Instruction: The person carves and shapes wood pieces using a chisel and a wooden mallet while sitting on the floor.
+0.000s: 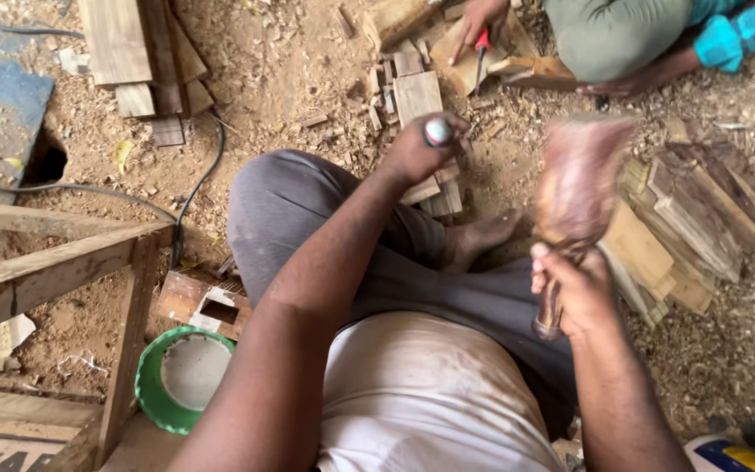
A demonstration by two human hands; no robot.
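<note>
Looks like a hitting job, down on the dusty floor full of wood chips.

Hold the thin tool with the round shiny metal top [437, 131] straight up. Wrap the left hand [414, 156] tight around it, fingers curled shut, just as seen here, with only the shiny top poking out. Set the hidden tip on the small pale flat wooden blocks [431, 190], right under that fist and just beside the bare foot [485, 236]. Can't see the tip itself, so check it by feel before hitting.

Grip the big brown wooden hammer [580, 179] low on its handle. Close the right hand [570, 290] all the way around it, as now. Looks blurry and high up in the air, off to the right of the shiny top. Bring it down flat on that top, not on the knuckles. Watch the shiny top, not the hammer.

Tuck the toes back a bit, since the foot is very near the blocks. Hit softly first, then harder once the tool bites.

Mind the other person's hand [481, 17] with the red-handled tool [482, 44], working close by at the far side of the blocks. Swing short so nothing flies that way.

Stay clear of the pile of dark and pale wooden strips [692, 223] near the right elbow, so the hammer has room.
</note>
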